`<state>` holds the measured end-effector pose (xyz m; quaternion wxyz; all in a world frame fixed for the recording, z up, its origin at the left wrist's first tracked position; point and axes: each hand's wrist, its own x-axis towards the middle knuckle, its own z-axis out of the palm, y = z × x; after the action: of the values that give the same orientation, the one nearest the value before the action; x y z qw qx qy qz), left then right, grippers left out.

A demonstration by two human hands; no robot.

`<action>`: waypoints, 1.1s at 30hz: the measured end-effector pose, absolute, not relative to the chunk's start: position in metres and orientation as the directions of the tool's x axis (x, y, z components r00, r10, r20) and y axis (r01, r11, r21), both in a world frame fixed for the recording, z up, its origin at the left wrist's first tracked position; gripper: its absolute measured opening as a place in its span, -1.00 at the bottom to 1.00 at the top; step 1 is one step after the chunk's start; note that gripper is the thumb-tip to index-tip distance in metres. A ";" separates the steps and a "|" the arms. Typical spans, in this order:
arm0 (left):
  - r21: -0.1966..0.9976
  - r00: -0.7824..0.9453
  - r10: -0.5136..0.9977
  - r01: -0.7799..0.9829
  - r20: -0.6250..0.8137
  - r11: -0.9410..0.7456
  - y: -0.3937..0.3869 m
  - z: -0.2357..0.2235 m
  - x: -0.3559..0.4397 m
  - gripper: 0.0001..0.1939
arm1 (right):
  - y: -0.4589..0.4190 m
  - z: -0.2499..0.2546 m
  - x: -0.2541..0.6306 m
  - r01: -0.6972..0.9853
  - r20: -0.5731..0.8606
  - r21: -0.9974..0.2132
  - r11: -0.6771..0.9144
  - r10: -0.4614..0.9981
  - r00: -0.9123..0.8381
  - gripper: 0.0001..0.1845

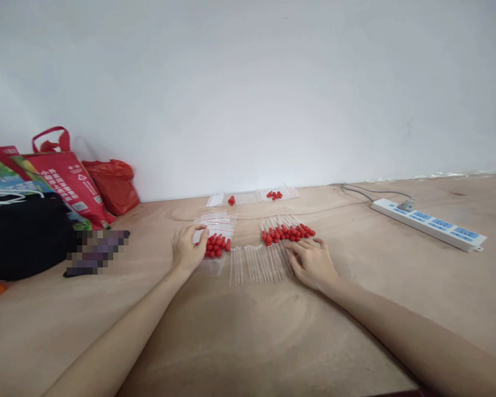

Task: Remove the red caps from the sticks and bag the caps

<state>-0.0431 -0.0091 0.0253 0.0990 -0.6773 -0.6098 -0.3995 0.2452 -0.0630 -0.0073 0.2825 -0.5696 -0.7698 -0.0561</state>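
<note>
Red rubber bulbs (217,246) lie heaped on a clear zip bag (221,220). My left hand (187,247) is at the heap's left side, its thumb and index fingertip close together in a pinch; anything between them is hidden. To the right, thin glass tubes (254,264) lie side by side in a row. My right hand (312,262) rests at the row's right end, fingers stretched out and slightly spread, touching or just above the last tubes. Behind that row lie droppers (287,232), glass tubes with red bulbs fitted, their bulbs toward me.
Near the wall lie more plastic bags (252,197) with a few red bulbs on them. A power strip (430,223) with a plugged-in cable lies at right. At left stand red shopping bags (68,179), a black bag (25,234) and a dark, pixelated flat object (97,253).
</note>
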 end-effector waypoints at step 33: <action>-0.100 0.551 0.518 0.742 0.654 -0.662 -0.059 0.027 0.015 -0.87 | -0.061 -0.005 0.250 0.758 0.821 -0.088 0.647 0.478 -0.313 -0.52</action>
<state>0.0154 -0.0585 0.0267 0.1863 -0.8606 -0.3662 -0.3010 0.2500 -0.0614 -0.0053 0.4386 -0.3888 -0.7944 -0.1596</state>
